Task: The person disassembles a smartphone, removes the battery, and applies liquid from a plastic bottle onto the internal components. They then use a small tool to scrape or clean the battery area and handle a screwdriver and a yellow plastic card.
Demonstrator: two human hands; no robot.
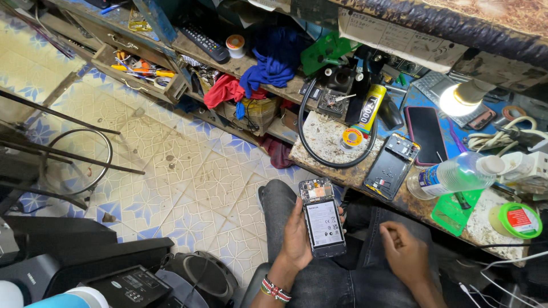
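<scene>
Phones: three — one opened phone (323, 219) in hand over the lap, one back cover (391, 165) and one dark phone (424, 134) on the bench (325, 140).
Left hand (297, 236): raised, fingers wrapped around the opened phone.
Right hand (405, 251): loosely curled above the thigh — holding nothing visible.

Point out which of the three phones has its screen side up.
The dark phone with a pink edge on the bench beside the lit lamp. The opened phone next to it and the one in the left hand show their insides.
</scene>
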